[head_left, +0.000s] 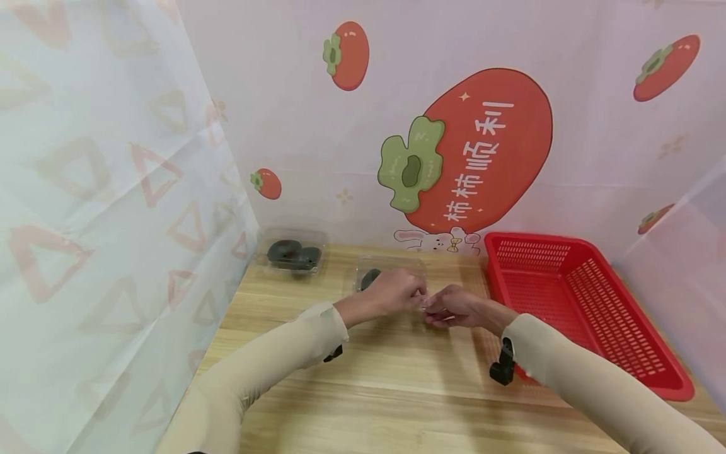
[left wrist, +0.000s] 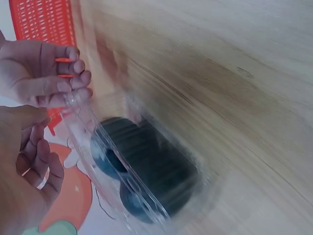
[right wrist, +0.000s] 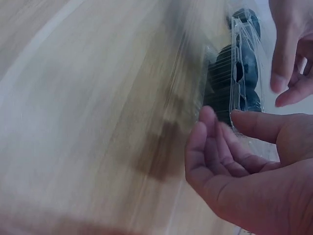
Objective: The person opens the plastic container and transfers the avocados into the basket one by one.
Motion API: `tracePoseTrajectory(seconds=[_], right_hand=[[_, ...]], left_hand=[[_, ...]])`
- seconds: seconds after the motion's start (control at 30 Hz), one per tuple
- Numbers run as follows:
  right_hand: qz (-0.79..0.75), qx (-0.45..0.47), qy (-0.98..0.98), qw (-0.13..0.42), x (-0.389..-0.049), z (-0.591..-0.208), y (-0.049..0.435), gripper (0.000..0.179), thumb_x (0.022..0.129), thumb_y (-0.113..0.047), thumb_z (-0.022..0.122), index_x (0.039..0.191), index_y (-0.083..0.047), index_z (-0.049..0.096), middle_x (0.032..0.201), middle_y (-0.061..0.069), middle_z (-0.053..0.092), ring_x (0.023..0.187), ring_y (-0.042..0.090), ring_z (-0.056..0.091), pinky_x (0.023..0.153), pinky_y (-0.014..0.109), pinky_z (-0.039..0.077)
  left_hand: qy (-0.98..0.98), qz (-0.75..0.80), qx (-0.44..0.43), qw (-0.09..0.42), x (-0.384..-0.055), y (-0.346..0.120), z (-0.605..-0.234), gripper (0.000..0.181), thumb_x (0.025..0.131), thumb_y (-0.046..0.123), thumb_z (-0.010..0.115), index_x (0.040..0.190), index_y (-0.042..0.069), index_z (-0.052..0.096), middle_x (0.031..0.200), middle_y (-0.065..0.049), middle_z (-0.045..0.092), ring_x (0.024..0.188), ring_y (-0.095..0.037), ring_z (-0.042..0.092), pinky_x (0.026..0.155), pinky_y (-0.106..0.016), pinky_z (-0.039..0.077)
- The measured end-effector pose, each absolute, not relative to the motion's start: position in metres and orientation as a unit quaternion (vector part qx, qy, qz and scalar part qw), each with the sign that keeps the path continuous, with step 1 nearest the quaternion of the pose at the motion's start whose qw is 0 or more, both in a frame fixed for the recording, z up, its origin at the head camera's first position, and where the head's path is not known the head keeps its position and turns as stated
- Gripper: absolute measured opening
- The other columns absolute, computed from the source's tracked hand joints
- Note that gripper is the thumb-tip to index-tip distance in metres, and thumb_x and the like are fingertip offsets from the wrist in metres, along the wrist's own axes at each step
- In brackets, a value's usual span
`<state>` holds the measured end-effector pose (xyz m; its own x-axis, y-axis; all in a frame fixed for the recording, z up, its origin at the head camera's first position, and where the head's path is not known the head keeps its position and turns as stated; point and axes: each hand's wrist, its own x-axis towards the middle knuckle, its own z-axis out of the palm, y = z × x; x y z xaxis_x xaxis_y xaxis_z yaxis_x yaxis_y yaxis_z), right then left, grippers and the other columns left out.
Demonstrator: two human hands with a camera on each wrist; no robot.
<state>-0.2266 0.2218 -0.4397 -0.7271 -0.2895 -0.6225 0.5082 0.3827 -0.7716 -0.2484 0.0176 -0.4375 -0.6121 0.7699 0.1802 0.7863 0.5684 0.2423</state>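
Note:
A clear plastic clamshell box holds dark, rounded items; in the head view both hands partly cover it. At its near right end is my right hand. In the right wrist view, thumb and curled fingers of that hand close around the box's corner edge, and seem to pinch clear plastic there. My left hand hovers beside the right fingertips. Its fingers are loosely bent with nothing seen between them, apart from the box in the left wrist view. The box is blurred there.
A second clear box with dark rounded items stands at the table's back left corner. To the right sits a red perforated plastic basket. Printed sheets rise behind and at both sides of the wooden table.

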Motion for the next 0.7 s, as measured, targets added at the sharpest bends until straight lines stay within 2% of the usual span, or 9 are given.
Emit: tracePoseTrajectory(seconds=[0.2, 0.37, 0.47, 0.6, 0.7], right_hand=[[-0.483, 0.024, 0.814, 0.321, -0.227, -0.437, 0.228, 0.032, 0.106, -0.006, 0.06, 0.132, 0.012, 0.062, 0.11, 0.02, 0.073, 0.093, 0.026, 0.068, 0.095, 0.043, 0.06], [-0.428, -0.02, 0.858, 0.283, -0.228, -0.429, 0.234, 0.042, 0.103, -0.004, 0.06, 0.138, 0.017, 0.054, 0.123, 0.029, 0.068, 0.106, 0.037, 0.069, 0.099, 0.048, 0.059], [-0.362, -0.069, 0.903, 0.221, -0.226, -0.424, 0.233, 0.041, 0.102, -0.005, 0.062, 0.136, 0.018, 0.057, 0.122, 0.029, 0.068, 0.107, 0.039, 0.068, 0.097, 0.05, 0.059], [-0.267, -0.138, 0.948, 0.107, -0.223, -0.42, 0.225, 0.037, 0.099, -0.007, 0.069, 0.128, 0.014, 0.065, 0.119, 0.028, 0.071, 0.104, 0.039, 0.069, 0.092, 0.052, 0.06], [-0.227, -0.184, 0.955, 0.039, -0.221, -0.415, 0.217, 0.036, 0.097, -0.007, 0.071, 0.127, 0.013, 0.066, 0.123, 0.03, 0.07, 0.107, 0.042, 0.07, 0.093, 0.055, 0.059]], left_hand=[[-0.895, -0.169, -0.411, 0.052, -0.254, -0.006, -0.437, 0.01, 0.103, 0.02, 0.071, 0.104, 0.013, 0.079, 0.094, 0.004, 0.075, 0.079, -0.007, 0.062, 0.071, -0.022, 0.052], [-0.908, -0.198, -0.362, 0.079, -0.257, -0.029, -0.439, 0.017, 0.103, 0.019, 0.07, 0.113, 0.008, 0.078, 0.101, -0.004, 0.074, 0.088, -0.015, 0.066, 0.078, -0.033, 0.056], [-0.913, -0.231, -0.327, 0.079, -0.257, -0.043, -0.442, 0.019, 0.102, 0.016, 0.071, 0.117, 0.007, 0.076, 0.104, -0.005, 0.072, 0.089, -0.016, 0.067, 0.077, -0.035, 0.057], [-0.923, -0.269, -0.271, 0.055, -0.255, -0.061, -0.447, 0.023, 0.103, 0.016, 0.07, 0.124, 0.007, 0.073, 0.108, -0.004, 0.07, 0.082, -0.015, 0.067, 0.068, -0.032, 0.056], [-0.924, -0.302, -0.232, 0.039, -0.256, -0.073, -0.451, 0.027, 0.105, 0.016, 0.068, 0.129, 0.005, 0.072, 0.11, -0.005, 0.068, 0.082, -0.016, 0.065, 0.066, -0.032, 0.054]])
